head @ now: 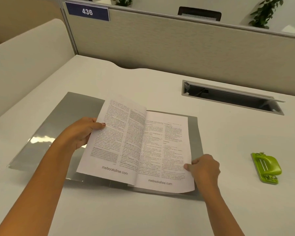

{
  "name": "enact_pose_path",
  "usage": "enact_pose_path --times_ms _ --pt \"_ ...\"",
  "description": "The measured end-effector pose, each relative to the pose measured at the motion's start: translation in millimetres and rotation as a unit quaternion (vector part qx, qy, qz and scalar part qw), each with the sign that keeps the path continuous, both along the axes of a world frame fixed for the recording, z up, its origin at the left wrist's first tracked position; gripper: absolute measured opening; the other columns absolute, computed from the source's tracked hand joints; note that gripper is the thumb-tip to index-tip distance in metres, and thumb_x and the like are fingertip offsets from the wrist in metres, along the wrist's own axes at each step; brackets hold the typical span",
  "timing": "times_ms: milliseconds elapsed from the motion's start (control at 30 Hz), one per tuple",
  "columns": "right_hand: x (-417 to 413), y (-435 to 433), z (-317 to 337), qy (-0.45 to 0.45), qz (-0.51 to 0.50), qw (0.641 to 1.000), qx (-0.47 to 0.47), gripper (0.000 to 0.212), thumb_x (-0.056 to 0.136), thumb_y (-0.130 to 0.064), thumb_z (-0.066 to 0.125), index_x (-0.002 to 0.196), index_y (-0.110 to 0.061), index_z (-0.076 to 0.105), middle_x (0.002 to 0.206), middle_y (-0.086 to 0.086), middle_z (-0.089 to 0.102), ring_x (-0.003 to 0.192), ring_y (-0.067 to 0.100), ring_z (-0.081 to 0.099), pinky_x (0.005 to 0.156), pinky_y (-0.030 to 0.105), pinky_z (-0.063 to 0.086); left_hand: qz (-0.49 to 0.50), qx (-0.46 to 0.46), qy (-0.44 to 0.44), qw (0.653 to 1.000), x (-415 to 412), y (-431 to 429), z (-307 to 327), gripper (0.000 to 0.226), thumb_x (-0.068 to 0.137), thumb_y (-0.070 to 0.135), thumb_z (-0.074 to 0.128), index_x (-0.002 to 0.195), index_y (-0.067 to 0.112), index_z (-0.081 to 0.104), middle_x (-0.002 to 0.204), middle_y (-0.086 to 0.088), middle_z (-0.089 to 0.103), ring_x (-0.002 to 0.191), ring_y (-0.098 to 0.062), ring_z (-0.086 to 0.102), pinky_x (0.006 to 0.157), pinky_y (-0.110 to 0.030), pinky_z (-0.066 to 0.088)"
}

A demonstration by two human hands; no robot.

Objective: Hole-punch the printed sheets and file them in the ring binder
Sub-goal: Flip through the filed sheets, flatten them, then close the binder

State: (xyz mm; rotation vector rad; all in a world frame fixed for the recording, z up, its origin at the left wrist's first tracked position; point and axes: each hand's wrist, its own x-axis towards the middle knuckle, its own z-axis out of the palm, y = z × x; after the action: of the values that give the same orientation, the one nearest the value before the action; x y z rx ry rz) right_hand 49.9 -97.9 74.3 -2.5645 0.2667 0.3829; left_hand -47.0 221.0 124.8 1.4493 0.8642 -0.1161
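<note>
A grey ring binder [61, 116] lies open on the white desk, its clear-sleeved left cover spread toward the left. Printed sheets [163, 150] lie on its right half. My left hand [82, 132] holds the left edge of one printed sheet [112, 138], lifted and curved over the binder's middle, thumb on the text side. My right hand [203, 167] pinches the right edge of the lower sheets near the bottom corner. The binder's rings are hidden under the paper. A green hole punch [266, 167] sits apart on the desk to the right.
A cable tray [231, 97] with its lid raised is set into the desk behind the binder on the right. Beige partition panels [160, 45] close the back and left sides. A blue sign reading 436 [87, 11] hangs on the partition. Plants stand beyond it.
</note>
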Motion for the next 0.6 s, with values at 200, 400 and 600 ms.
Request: enact_pose_path --times_ms 200,400,600 --pt "-2.9 -8.7 18.5 -0.066 -0.015 0.997 0.039 0.017 0.077 -0.019 0.080 0.086 -0.008 0.071 0.093 0.009 0.072 0.066 0.021 0.055 0.051 0.021 0.036 0.009 0.011 0.000 1.000 -1.2 1.1 -4.9 0.014 0.094 0.007 0.054 0.102 0.001 0.064 0.110 -0.020 0.069 0.084 -0.029 0.069 0.072 -0.042 0.056" --pt "-15.8 8.6 51.2 -0.169 0.054 0.984 0.028 0.006 0.087 -0.024 0.067 0.084 -0.020 0.064 0.080 -0.004 0.066 0.062 0.010 0.055 0.052 0.019 0.039 -0.004 0.109 -0.047 0.993 0.0 -6.5 -3.1 0.056 0.094 0.005 0.054 0.138 0.032 0.032 0.115 -0.011 0.062 0.087 -0.030 0.066 0.063 -0.037 0.053" --pt "-35.6 55.6 90.9 -0.114 0.106 0.935 0.319 0.009 0.078 -0.020 0.076 0.075 -0.021 0.068 0.068 -0.009 0.068 0.058 0.006 0.067 0.048 0.013 0.052 -0.052 0.154 -0.093 0.982 4.0 -18.3 7.1 0.041 0.095 -0.002 0.049 0.122 0.029 0.053 0.103 -0.012 0.066 0.076 -0.019 0.069 0.063 -0.032 0.056"
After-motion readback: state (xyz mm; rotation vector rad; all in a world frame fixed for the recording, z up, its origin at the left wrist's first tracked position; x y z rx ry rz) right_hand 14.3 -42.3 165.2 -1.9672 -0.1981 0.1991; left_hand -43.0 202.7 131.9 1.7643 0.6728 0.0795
